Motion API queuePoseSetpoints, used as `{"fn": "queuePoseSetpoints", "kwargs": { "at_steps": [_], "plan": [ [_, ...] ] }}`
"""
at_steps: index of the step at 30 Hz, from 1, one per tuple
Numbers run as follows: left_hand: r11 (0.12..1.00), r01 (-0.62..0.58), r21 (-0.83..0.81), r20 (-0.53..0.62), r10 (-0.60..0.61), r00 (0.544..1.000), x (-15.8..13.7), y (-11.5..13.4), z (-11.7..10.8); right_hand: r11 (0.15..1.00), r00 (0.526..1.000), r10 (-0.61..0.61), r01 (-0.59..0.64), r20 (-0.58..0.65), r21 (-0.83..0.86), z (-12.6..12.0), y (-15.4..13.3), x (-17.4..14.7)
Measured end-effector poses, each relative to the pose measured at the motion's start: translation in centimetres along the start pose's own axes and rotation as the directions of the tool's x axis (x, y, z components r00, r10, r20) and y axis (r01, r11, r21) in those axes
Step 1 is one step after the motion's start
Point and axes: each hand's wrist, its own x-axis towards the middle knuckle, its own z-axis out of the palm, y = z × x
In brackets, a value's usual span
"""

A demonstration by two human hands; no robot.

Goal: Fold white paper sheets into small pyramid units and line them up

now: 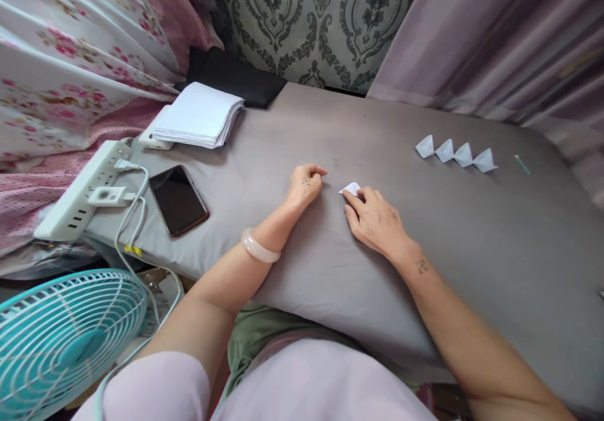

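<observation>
A small white folded paper piece lies on the grey-covered table, pointed at its left end. My right hand is closed over its near and right side, with the index finger pressing on it, so part of the paper is hidden. To the left of the paper, my left hand rests on the cover, apart from it. Its index finger stretches out to the right while the other fingers curl under, and nothing shows in it. Several folded white paper pieces stand in a slanting row at the right.
A stack of white paper lies at the back left, by a black cloth-like item. Nearer are a phone and a power strip with cables. A turquoise fan stands below. A thin greenish stick lies far right.
</observation>
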Motion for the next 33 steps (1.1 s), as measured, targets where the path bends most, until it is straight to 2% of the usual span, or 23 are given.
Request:
{"fn": "queuePoseSetpoints", "kwargs": {
  "at_steps": [11, 19, 27, 33],
  "plan": [
    [0.997, -0.027, 0.071, 0.03, 0.024, 0.999, -0.4, 0.4, 0.0, 0.996, 0.994, -0.045, 0.052, 0.101, -0.071, -0.8, -0.9, 1.2],
    [0.996, -0.026, 0.089, 0.036, 0.023, 0.999, -0.5, 0.4, 0.0, 0.997, 0.995, -0.04, 0.033, 0.096, 0.075, -1.1, 1.2, 0.6],
    [0.995, -0.031, 0.094, 0.047, 0.027, 0.999, -0.3, 0.3, 0.1, 1.0, 0.995, 0.0, 0.002, 0.097, -0.024, -0.9, -0.3, 0.8],
    [0.988, -0.04, 0.15, 0.056, 0.032, 0.998, -0.4, 0.4, 0.2, 0.998, 0.997, -0.057, 0.055, 0.05, 0.042, -0.9, 1.1, 0.5]
  ]
}}
